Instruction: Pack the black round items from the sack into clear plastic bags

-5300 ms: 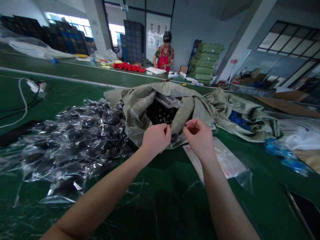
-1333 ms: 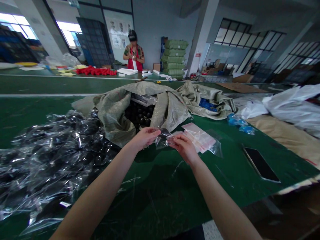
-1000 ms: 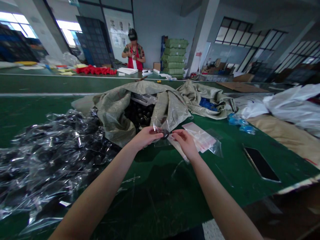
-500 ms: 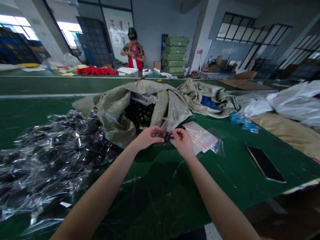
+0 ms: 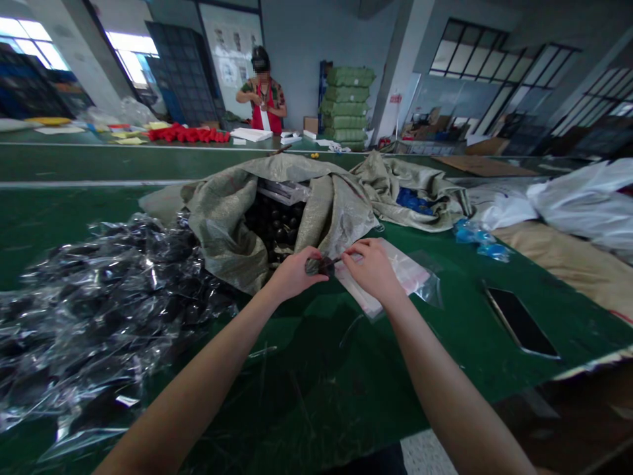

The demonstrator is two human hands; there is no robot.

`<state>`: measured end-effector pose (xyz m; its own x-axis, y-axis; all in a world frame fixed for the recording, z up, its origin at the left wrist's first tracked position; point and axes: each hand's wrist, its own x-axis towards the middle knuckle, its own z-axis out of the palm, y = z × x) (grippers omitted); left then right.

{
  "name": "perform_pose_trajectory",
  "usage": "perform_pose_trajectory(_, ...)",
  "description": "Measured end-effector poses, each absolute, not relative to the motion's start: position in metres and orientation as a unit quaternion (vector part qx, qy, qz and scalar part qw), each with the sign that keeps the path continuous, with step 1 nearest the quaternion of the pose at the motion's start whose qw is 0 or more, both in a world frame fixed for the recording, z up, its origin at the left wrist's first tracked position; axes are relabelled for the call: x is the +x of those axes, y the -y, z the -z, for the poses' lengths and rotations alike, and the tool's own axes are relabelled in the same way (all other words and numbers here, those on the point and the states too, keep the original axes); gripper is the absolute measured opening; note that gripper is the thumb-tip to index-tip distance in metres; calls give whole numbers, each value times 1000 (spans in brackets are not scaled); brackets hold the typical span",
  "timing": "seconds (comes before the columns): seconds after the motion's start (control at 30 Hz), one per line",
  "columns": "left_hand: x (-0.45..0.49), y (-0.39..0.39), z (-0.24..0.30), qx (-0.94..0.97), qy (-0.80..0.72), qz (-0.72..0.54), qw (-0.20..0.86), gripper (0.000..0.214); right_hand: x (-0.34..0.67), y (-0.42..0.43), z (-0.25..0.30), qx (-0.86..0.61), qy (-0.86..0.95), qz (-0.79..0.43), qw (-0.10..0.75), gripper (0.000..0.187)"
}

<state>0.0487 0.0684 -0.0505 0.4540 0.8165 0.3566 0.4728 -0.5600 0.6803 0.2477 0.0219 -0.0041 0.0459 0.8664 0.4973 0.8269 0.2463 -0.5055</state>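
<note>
My left hand (image 5: 295,274) is closed around a small dark rounded object (image 5: 326,266), with the thumb below and fingers above; clear film seems to cover part of it. From the right, my right hand (image 5: 366,269) pinches at a thin dark bit on the object's side. Exactly what lies between those fingertips is too small to make out. Beneath the right hand are flat clear plastic bags (image 5: 403,267). Just behind the hands gapes a woven sack (image 5: 225,204) with many black balls (image 5: 280,234) inside. To the left lies a heap of black items in clear wrapping (image 5: 113,316).
A phone (image 5: 521,322) lies on the green table (image 5: 306,396) at right. Behind are another sack (image 5: 395,175) with blue contents, small blue packets (image 5: 482,241) and white plastic bags (image 5: 583,198). Across the table, a person (image 5: 264,105) stands near red items (image 5: 188,134).
My right hand has turned over more, its back now showing, and sits over the clear bags. The left hand keeps its hold on the dark object. The view has shifted slightly.
</note>
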Motion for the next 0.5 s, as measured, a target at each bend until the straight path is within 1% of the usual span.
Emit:
perform_pose_trajectory(0.07, 49, -67, 49, 817, -403, -334, 241, 47, 249, -28, 5, -604, 711, -60, 354, 7)
perform_pose_trajectory(0.13, 48, -66, 48, 818, -410, -330, 231, 46, 249, -31, 6, -584, 725, -92, 352, 6)
perform_pose_trajectory(0.2, 46, -67, 47, 816, -417, -331, 225, 46, 249, -31, 5, -578, 716, -97, 378, 6)
perform_pose_trajectory(0.27, 45, -69, 47, 807, -426, -336, 233, 46, 248, -31, 4, -594, 680, -94, 419, 14)
perform_pose_trajectory(0.37, 44, -72, 48, 791, -421, -350, 272, 45, 247, -32, 2, -605, 640, -128, 456, 25)
perform_pose_trajectory(0.5, 44, -77, 51, 763, -383, -357, 378, 44, 246, -35, -1, -592, 651, -153, 450, 19)
